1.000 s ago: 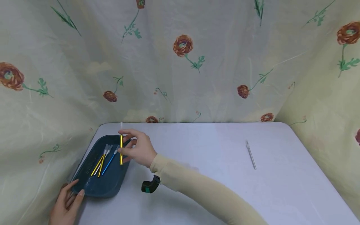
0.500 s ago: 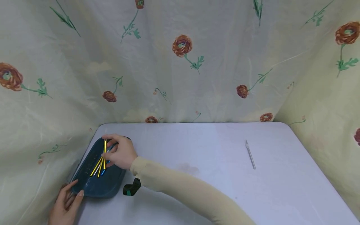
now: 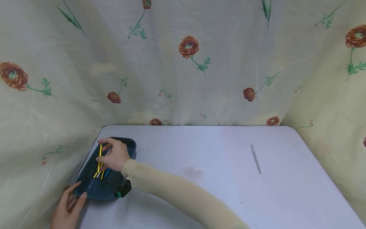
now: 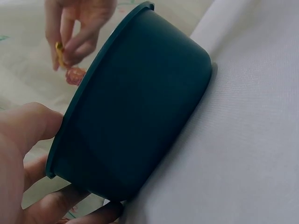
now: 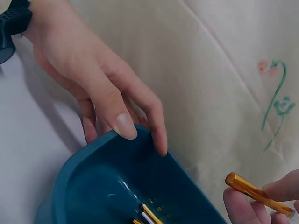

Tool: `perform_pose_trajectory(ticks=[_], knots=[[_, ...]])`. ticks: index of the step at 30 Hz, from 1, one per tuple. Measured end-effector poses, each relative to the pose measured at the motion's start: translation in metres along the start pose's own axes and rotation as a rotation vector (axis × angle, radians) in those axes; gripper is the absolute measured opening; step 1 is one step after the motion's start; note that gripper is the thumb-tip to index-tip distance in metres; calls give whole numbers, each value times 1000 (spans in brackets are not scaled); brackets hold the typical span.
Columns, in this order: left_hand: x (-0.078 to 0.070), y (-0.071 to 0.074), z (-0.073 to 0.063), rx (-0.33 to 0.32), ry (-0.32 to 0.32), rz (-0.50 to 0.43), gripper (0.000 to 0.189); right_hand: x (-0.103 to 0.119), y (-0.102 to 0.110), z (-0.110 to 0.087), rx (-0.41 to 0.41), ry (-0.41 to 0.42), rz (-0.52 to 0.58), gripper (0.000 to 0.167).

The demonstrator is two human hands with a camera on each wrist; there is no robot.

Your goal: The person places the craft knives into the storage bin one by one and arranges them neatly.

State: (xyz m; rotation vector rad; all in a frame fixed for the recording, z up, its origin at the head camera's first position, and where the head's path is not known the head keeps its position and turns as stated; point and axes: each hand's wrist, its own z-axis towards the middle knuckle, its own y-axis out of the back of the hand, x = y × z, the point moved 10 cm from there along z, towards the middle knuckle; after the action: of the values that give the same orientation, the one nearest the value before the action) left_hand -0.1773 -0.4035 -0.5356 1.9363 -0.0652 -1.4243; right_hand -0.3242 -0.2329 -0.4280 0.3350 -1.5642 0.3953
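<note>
My right hand (image 3: 114,156) pinches a slim gold craft knife (image 3: 100,156) upright between thumb and fingertips, over the dark teal tray (image 3: 100,194). The knife's smooth metallic end (image 5: 233,179) shows close up in the right wrist view. Below it, several craft knives lie in the tray, among them a blue one (image 3: 107,172); the hand hides part of them. At the tray's near left corner, my left hand (image 3: 67,206) grips the rim, thumb and index finger over the edge. The left wrist view shows its other fingers against the tray's outer wall (image 4: 126,107).
A silver craft knife (image 3: 256,159) lies alone on the right part of the white table (image 3: 194,149). A flowered curtain (image 3: 223,63) hangs behind and along the sides. The tray stands near the table's left edge.
My right hand has carried the gold craft knife left, from the tray's right side to above the other knives. The left hand keeps its grip on the rim.
</note>
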Motion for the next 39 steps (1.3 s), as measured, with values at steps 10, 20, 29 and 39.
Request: perform_pose_trajectory(ticks=[10,20,29,39], knots=[[-2,0,-1,1,8,7,62,-23,-5,16,-99,-82,0,53],[0,-1,0,25,13,-2,63,-51,-10,30,-190,-193,-38,52],[0,-1,3,37,11,-6,64,-69,-12,39,-186,-246,-123,50],[-2,1,2,27,-11,6,63,-86,-8,50,-240,-269,-276,51]])
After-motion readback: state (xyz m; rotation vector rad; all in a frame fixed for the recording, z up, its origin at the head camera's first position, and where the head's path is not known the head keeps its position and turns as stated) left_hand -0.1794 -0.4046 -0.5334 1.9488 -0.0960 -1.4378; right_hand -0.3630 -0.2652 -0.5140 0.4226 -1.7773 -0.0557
